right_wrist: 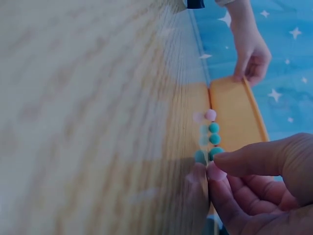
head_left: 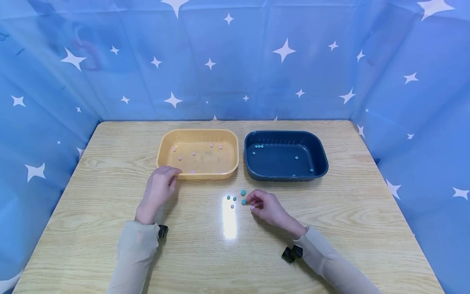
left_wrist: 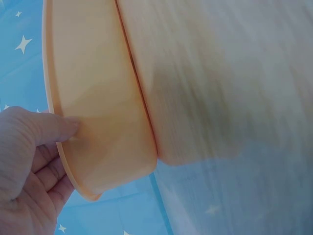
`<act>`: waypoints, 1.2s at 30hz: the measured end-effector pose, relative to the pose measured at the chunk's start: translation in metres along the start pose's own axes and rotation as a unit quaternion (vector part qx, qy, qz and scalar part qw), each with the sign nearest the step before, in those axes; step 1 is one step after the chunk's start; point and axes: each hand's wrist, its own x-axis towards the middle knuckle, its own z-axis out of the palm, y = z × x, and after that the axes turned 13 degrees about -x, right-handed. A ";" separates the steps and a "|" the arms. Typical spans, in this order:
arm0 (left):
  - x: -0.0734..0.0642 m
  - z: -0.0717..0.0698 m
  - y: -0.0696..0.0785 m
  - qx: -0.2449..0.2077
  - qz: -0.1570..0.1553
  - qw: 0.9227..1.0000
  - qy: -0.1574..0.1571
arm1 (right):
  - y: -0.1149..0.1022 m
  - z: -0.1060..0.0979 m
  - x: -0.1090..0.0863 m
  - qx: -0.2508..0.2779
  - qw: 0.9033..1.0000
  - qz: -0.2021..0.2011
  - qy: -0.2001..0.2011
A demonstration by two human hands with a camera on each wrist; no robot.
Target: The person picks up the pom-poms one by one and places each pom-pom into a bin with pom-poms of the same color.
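My left hand (head_left: pixel 158 185) grips the near left rim of a yellow-orange plastic tub (head_left: pixel 198 176). In the left wrist view its thumb lies over the tub wall (left_wrist: pixel 102 107), with the other fingers beyond the rim. At the middle of the table, my right hand (head_left: pixel 269 208) has thumb and forefinger around a small pink bead (right_wrist: pixel 215 171), low at the tabletop. Just left of those fingertips lie several teal beads (head_left: pixel 243 192) and another pink bead (head_left: pixel 232 206). Pink beads (head_left: pixel 193 154) are scattered inside the yellow-orange tub.
A dark blue tub (head_left: pixel 286 178) stands right of the yellow-orange one, holding several teal beads (head_left: pixel 296 157). Both are on a wood-grain table (head_left: pixel 205 261). A blue curtain with white stars (head_left: pixel 235 81) hangs behind and at the sides.
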 end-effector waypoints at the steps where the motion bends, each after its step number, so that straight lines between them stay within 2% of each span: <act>1: 0.000 0.000 0.000 0.000 -0.001 1.000 0.000 | 0.000 0.000 0.000 0.001 1.000 -0.001 0.001; 11: 0.001 0.000 0.000 0.003 0.005 1.000 0.001 | -0.001 -0.001 -0.001 -0.004 1.000 -0.002 0.006; 22: 0.000 0.000 -0.002 0.001 0.001 1.000 0.001 | -0.001 0.000 -0.001 0.014 0.999 -0.016 0.038; 36: 0.000 0.000 -0.002 -0.002 0.005 1.000 0.002 | -0.017 -0.011 0.006 0.043 0.998 0.002 0.053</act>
